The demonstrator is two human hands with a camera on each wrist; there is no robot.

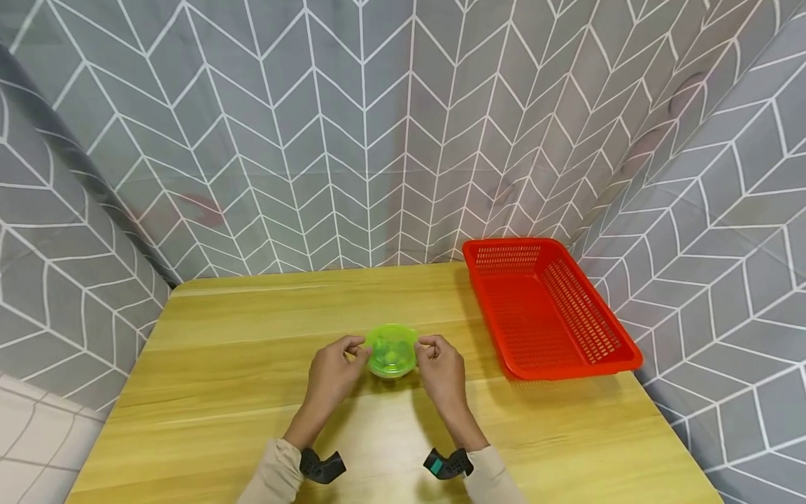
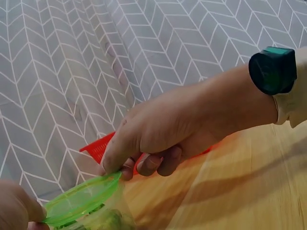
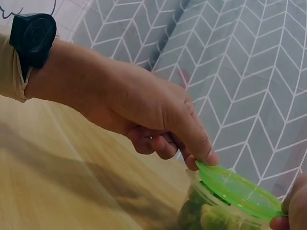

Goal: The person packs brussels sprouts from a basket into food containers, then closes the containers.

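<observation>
A round, translucent green lid point(image 1: 392, 343) lies over a small clear tub point(image 2: 126, 203) on the table. Through the tub's wall show green and yellowish pieces point(image 3: 218, 216). My left hand point(image 1: 336, 371) pinches the lid's left edge between thumb and fingers. At the opposite edge, my right hand point(image 1: 442, 371) pinches the lid's tab in the same way. In the right wrist view, the lid sits at a slant, its near edge overlapping the tub's rim. The left wrist view shows the right hand's lower fingers curled in below the thumb and forefinger.
To the right stands a red plastic basket point(image 1: 513, 308) with slotted sides, reaching the table's right edge. The wooden table point(image 1: 227, 364) is bounded by grey curtains point(image 1: 340, 140) with white chevron lines at the back and sides. Black devices point(image 1: 322, 467) are strapped to both wrists.
</observation>
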